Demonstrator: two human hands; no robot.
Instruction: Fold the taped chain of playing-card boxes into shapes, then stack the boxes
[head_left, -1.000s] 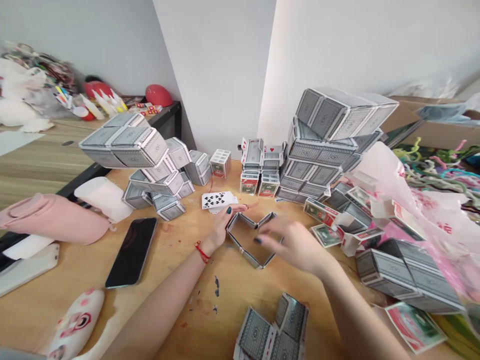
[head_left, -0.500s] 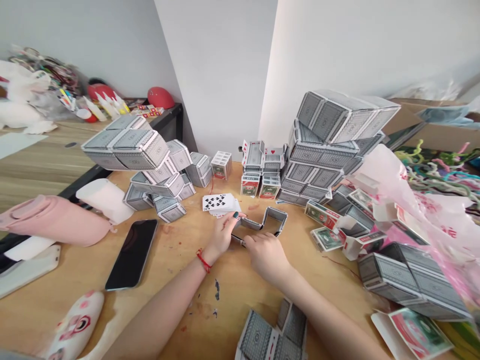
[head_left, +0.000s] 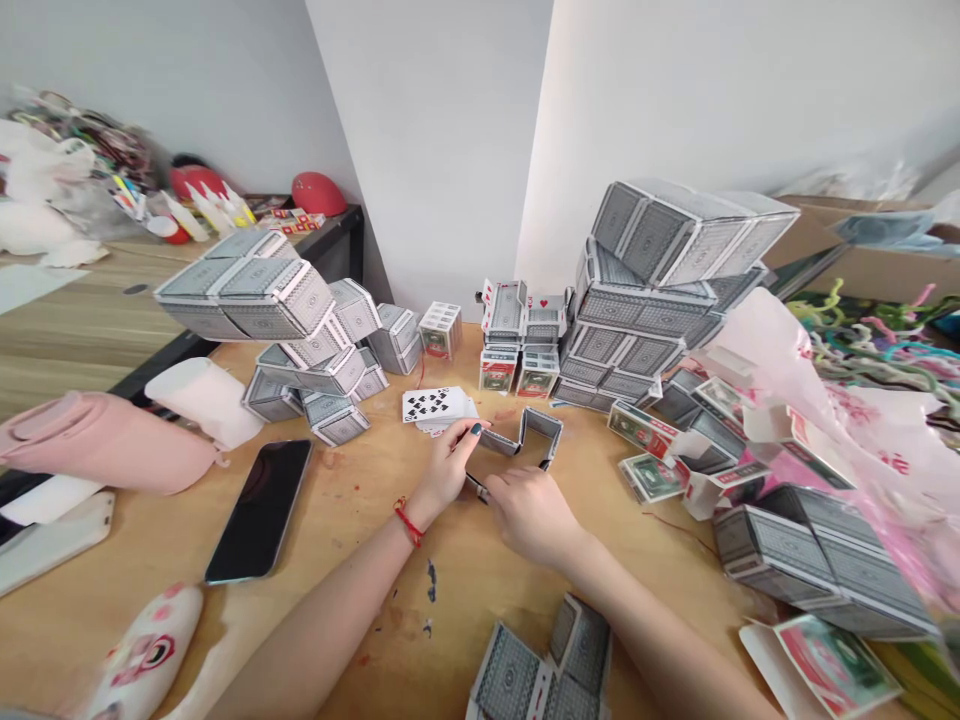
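Observation:
A frame of joined playing cards (head_left: 541,432) stands on edge on the table, bent into an angular loop. My left hand (head_left: 450,465) pinches its left end between thumb and fingers. At the loop's near side, my right hand (head_left: 525,508) is closed on the same card frame, its fingertips partly hidden beneath the knuckles. Just beyond my left hand lies a small pile of loose playing cards (head_left: 439,406), a ten of spades face up on top. Below my forearms sits a block of card boxes (head_left: 517,670) with grey patterned backs.
Stacked card-box towers rise at left (head_left: 262,295) and right (head_left: 645,290). A black phone (head_left: 259,510) lies left of my arm, near a pink bag (head_left: 112,445). Opened card cartons (head_left: 656,478) and another card-box block (head_left: 817,560) crowd the right side.
The card frame has shifted slightly left and turned a little in my hands. Both hands stay closed on it, and the view has drifted slightly.

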